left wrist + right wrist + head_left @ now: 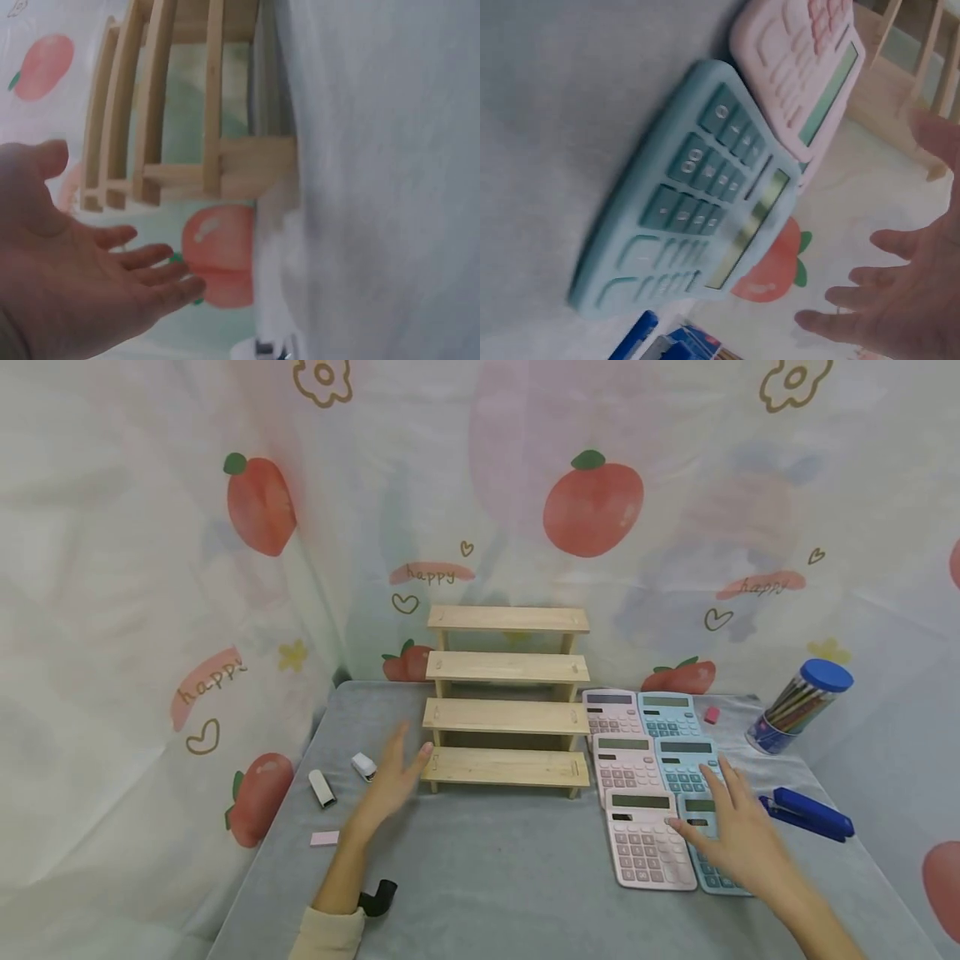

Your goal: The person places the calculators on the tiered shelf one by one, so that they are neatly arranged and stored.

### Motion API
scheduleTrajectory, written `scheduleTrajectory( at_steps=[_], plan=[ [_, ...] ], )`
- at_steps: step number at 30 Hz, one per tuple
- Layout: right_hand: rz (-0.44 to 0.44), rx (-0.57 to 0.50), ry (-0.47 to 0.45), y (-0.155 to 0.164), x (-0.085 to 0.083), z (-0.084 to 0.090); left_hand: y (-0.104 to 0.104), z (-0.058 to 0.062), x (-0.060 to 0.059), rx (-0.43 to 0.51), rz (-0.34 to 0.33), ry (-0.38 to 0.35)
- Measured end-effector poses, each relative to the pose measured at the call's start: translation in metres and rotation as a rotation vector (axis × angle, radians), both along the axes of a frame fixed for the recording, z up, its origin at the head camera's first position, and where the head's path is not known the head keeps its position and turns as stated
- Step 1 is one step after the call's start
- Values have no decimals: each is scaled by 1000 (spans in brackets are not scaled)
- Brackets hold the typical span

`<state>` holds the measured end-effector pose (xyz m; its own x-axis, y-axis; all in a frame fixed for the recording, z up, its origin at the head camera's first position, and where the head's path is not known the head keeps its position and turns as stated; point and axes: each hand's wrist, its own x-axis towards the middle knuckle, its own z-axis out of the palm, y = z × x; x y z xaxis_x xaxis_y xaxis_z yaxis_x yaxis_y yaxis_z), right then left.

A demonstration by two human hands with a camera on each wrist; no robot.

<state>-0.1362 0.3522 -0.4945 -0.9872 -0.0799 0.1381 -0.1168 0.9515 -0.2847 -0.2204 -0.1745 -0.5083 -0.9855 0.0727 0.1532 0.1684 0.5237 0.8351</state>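
Observation:
My left hand (392, 781) hovers by the left end of a four-step wooden display rack (506, 716), its fingers spread and nothing held. The left wrist view shows that palm with the rack's side beyond the fingers. Over the calculators on the right, my right hand (742, 839) has its fingers extended and holds nothing. Three pink calculators (651, 852) form one column, and three blue calculators (684, 760) stand beside them in another. Part of the front blue calculator (682, 195) is hidden under the right hand in the head view; the right wrist view shows its keys and screen.
Right of the calculators are a blue stapler (813, 814), a blue-lidded tub of pencils (795, 706) and a small pink block (712, 715). Two small white items (322, 788) and a pink strip (325, 838) lie left. A printed curtain (510, 460) surrounds the grey table (495, 877).

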Motion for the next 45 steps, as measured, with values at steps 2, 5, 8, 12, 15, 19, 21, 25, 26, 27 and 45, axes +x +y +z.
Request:
scheduleTrajectory(
  at_steps=[2, 5, 8, 12, 15, 19, 21, 25, 26, 27, 45],
  plan=[
    [-7, -17, -42, 2, 6, -3, 6, -3, 1, 29, 17, 21],
    [-17, -27, -94, 7, 12, -10, 13, -7, 2, 77, 38, 19],
    [-35, -42, -122, 12, 18, -18, 17, -11, 2, 147, 51, -25],
    [-75, -46, -166, 15, 23, -29, 22, -19, 2, 286, 89, -58],
    [-101, -47, -209, 17, 26, -35, 28, -26, 1, 406, 115, -92],
    [-118, -58, -252, 19, 27, -39, 36, -36, -1, 528, 135, -132],
    [-128, -58, -263, 20, 26, -39, 38, -38, -1, 552, 137, -124],
    [-143, -55, -273, 25, 24, -41, 39, -40, -1, 586, 152, -115],
    [-149, -56, -280, 27, 24, -41, 39, -40, -1, 596, 155, -114],
    [-151, -59, -286, 29, 23, -42, 39, -41, -1, 604, 162, -115],
    [-162, -101, -200, 33, 24, -35, 33, -44, 1, 570, 184, -86]
  ],
)
